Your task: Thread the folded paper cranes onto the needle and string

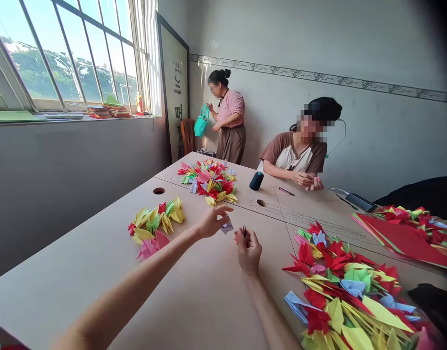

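My left hand reaches over the middle of the table, its fingers curved at a small lavender piece of folded paper. The grip on it is partly hidden. Close by on the right, my right hand is closed around a small dark pointed tool, its tip upward. Small orange-red bits show beside that thumb. Yellow, green and red folded paper pieces lie left of my hands, with a pink one nearer me. A large mixed pile of folded paper lies to the right.
Another folded paper heap lies farther back, near a dark thread spool and a purple pen-like item. Red paper sheets lie at right. The table has two round holes. A seated person works opposite; another stands holding a green bag.
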Action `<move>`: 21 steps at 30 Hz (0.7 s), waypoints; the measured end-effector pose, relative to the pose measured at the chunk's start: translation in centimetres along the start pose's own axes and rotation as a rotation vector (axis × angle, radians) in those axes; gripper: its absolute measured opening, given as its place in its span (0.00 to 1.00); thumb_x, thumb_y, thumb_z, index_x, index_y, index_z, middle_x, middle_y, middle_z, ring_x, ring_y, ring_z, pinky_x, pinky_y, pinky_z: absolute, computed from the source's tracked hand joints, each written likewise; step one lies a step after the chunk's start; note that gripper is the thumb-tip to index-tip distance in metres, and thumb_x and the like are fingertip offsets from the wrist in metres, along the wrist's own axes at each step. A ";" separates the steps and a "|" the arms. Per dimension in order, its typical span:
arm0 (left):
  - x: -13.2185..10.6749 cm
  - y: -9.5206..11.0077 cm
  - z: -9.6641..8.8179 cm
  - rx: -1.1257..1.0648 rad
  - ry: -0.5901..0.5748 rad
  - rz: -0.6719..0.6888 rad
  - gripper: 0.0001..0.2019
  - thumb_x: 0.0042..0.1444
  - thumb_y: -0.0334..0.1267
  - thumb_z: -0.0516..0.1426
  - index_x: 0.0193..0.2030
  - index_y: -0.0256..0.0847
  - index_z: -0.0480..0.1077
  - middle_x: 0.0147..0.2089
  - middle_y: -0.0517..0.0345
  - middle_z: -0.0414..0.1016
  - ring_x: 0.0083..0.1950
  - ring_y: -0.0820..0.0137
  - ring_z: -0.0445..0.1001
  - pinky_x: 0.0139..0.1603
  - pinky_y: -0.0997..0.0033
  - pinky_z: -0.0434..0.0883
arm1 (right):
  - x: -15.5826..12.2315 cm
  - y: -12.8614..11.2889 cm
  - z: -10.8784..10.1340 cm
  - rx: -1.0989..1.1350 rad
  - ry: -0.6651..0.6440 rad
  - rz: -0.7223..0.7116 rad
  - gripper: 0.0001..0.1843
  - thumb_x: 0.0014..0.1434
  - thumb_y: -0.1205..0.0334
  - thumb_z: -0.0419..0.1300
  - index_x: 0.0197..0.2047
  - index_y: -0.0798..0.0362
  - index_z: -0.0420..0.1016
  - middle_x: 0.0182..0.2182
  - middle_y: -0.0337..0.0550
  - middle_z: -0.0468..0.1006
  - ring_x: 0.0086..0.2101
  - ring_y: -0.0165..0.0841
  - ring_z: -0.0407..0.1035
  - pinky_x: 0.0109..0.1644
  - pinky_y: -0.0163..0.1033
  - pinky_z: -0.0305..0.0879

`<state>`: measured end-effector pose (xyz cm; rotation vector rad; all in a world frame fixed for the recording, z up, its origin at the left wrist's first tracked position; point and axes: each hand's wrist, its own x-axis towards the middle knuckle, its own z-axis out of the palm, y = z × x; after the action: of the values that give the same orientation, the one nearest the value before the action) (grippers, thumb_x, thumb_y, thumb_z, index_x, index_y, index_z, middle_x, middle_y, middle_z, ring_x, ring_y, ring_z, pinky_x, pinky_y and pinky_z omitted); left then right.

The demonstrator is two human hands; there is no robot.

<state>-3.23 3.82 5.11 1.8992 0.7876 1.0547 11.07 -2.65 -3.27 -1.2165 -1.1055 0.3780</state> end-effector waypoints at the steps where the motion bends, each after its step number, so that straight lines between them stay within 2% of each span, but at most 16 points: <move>1: -0.2 -0.3 0.9 -0.006 0.027 0.019 0.17 0.49 0.35 0.55 0.47 0.40 0.73 0.31 0.54 0.75 0.29 0.70 0.70 0.29 0.74 0.67 | 0.0 0.0 0.0 0.007 -0.023 -0.013 0.18 0.56 0.50 0.56 0.40 0.57 0.71 0.31 0.48 0.78 0.29 0.33 0.72 0.32 0.36 0.69; 4: -1.1 -1.1 2.8 0.012 0.106 0.062 0.17 0.54 0.36 0.52 0.50 0.42 0.71 0.35 0.53 0.75 0.36 0.67 0.71 0.35 0.71 0.69 | 0.1 -0.1 0.1 -0.036 -0.069 -0.069 0.18 0.57 0.52 0.56 0.43 0.57 0.71 0.33 0.48 0.78 0.30 0.32 0.71 0.33 0.35 0.68; 9: -2.2 -1.6 3.7 -0.005 0.231 0.080 0.15 0.56 0.37 0.54 0.50 0.45 0.71 0.39 0.53 0.76 0.44 0.65 0.71 0.47 0.65 0.66 | 0.3 0.1 0.2 -0.127 -0.105 -0.161 0.16 0.57 0.53 0.55 0.43 0.57 0.72 0.33 0.46 0.78 0.27 0.30 0.69 0.31 0.34 0.67; 12: -2.9 -2.2 4.0 -0.092 0.429 0.039 0.17 0.57 0.39 0.53 0.54 0.46 0.66 0.46 0.52 0.74 0.49 0.65 0.69 0.50 0.65 0.65 | 0.3 0.3 0.2 -0.166 -0.079 -0.189 0.15 0.58 0.54 0.55 0.42 0.57 0.72 0.32 0.46 0.77 0.27 0.30 0.69 0.32 0.34 0.66; 15: -3.6 -3.4 4.6 -0.272 0.605 -0.107 0.17 0.57 0.40 0.51 0.53 0.42 0.63 0.47 0.50 0.71 0.46 0.67 0.71 0.45 0.67 0.68 | 0.4 0.4 0.2 -0.209 -0.035 -0.224 0.16 0.59 0.53 0.54 0.41 0.57 0.72 0.30 0.45 0.77 0.25 0.29 0.67 0.31 0.33 0.65; 18: -4.1 -4.1 5.6 -0.483 0.595 -0.226 0.18 0.54 0.37 0.51 0.52 0.39 0.62 0.45 0.50 0.69 0.39 0.70 0.72 0.39 0.70 0.70 | 0.4 0.3 0.2 -0.232 -0.025 -0.239 0.15 0.59 0.53 0.55 0.41 0.57 0.72 0.30 0.45 0.77 0.25 0.29 0.68 0.30 0.33 0.65; 21: -4.4 -4.0 6.6 -0.573 0.451 -0.261 0.22 0.47 0.32 0.54 0.52 0.38 0.63 0.42 0.52 0.70 0.34 0.72 0.71 0.33 0.74 0.69 | 0.3 0.1 0.2 -0.209 -0.040 -0.240 0.15 0.59 0.54 0.55 0.41 0.57 0.71 0.32 0.46 0.77 0.27 0.30 0.70 0.31 0.33 0.67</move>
<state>0.04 -0.14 -2.18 1.0613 0.8373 1.3810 11.08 -2.26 -3.25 -1.2444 -1.3351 0.1051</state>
